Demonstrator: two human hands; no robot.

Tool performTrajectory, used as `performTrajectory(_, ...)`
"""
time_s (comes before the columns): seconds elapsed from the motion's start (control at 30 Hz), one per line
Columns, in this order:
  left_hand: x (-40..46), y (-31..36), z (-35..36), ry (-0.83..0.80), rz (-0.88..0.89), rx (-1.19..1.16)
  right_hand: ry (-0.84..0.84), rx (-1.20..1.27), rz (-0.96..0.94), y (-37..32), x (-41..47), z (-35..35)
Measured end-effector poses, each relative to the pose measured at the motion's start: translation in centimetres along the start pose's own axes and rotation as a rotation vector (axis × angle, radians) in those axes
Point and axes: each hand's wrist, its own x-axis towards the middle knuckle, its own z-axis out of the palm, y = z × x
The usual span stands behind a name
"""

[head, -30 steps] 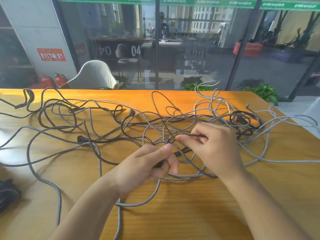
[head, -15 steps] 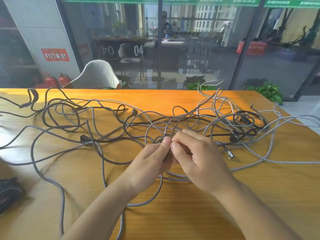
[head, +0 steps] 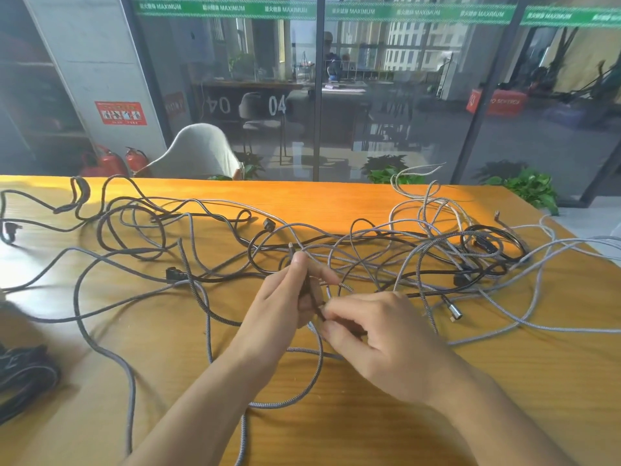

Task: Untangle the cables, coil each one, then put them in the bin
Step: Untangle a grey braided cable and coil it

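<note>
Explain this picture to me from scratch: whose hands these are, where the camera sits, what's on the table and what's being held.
There is no machine here. A person wears a wide-angle camera on the head, so the one view looks forward and down at their own two bare hands.

The left hand pinches a dark cable end and holds it upright. The right hand pinches a cable just beside it, fingers curled; which strand is hard to tell.

On the wooden table lies a spread tangle of cables: grey braided ones and black ones, several with plugs showing, such as a black plug and a silver connector. None looks coiled yet. A dark bundle sits at the left edge; what it is I cannot tell. No bin shows.

Behind the table is a glass wall.
</note>
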Motion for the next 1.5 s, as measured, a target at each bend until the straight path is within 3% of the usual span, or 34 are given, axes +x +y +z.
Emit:
performTrajectory(0.27,0.0,0.2,-0.6,-0.083,0.047,-0.207,-0.275,0.208,0.072,-0.5,0.0,0.1)
performTrajectory(0.6,-0.4,1.1,-0.8,-0.202,-0.015,-0.433,-0.389,0.189,0.126,0.6,0.3,0.1)
performTrajectory(0.77,-0.2,1.4,-1.8,-0.357,-0.062,-0.533,-0.228,0.01,0.125,2.7,0.6,-0.8)
performTrajectory(1.0,0.0,1.2,-3.2,-0.673,-0.114,-0.475,0.25,-0.207,0.071,7.9,0.0,-4.5)
performTrajectory(1.23,-0.3,0.5,-1.2,-0.647,-0.13,-0.084,0.552,-0.371,0.04,5.6,0.6,-3.2)
performTrajectory(1.5,-0.2,-0.3,-0.6,-0.545,-0.111,0.058,0.545,-0.019,0.05,2.2,0.7,-1.0)
